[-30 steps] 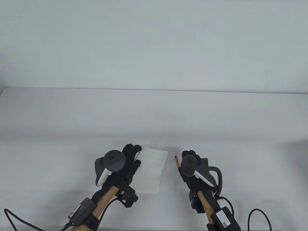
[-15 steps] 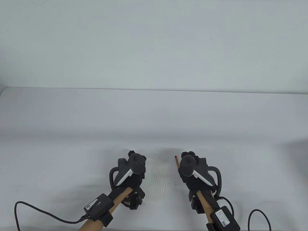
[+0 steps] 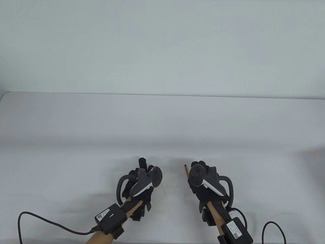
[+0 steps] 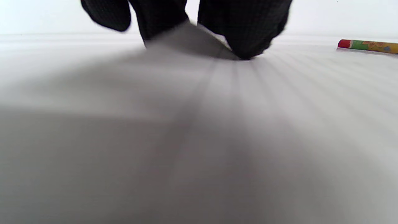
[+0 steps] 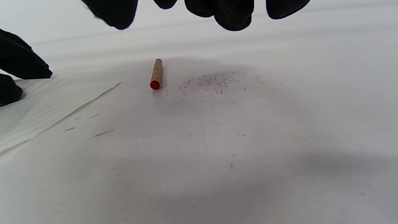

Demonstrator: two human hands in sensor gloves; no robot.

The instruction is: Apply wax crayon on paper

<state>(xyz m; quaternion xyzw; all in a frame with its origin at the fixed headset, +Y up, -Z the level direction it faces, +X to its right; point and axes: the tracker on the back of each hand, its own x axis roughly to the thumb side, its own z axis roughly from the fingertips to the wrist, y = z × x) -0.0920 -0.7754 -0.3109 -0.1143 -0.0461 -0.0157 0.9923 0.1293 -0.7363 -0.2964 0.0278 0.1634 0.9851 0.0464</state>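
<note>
A lined sheet of paper point(image 3: 168, 193) lies flat near the table's front edge. My left hand point(image 3: 142, 178) rests on its left part, and its fingertips point(image 4: 248, 46) press on the sheet. A short crayon point(image 3: 186, 171) with a red tip and a patterned wrapper lies on the table just right of the paper. It also shows in the left wrist view point(image 4: 368, 46) and the right wrist view point(image 5: 156, 74). My right hand point(image 3: 201, 169) is just right of the crayon and holds nothing. Its fingertips point(image 5: 233, 18) hang spread above the table, apart from the crayon.
The white table point(image 3: 76, 142) carries small dark specks and short strokes point(image 5: 211, 82) beside the crayon. The table's far edge point(image 3: 162, 94) meets a plain wall. Cables point(image 3: 50, 223) trail from both wrists along the front edge.
My left hand has moved right and rolled over on the paper. The sheet has shifted towards me and turned straighter. The right hand and the crayon have barely moved.
</note>
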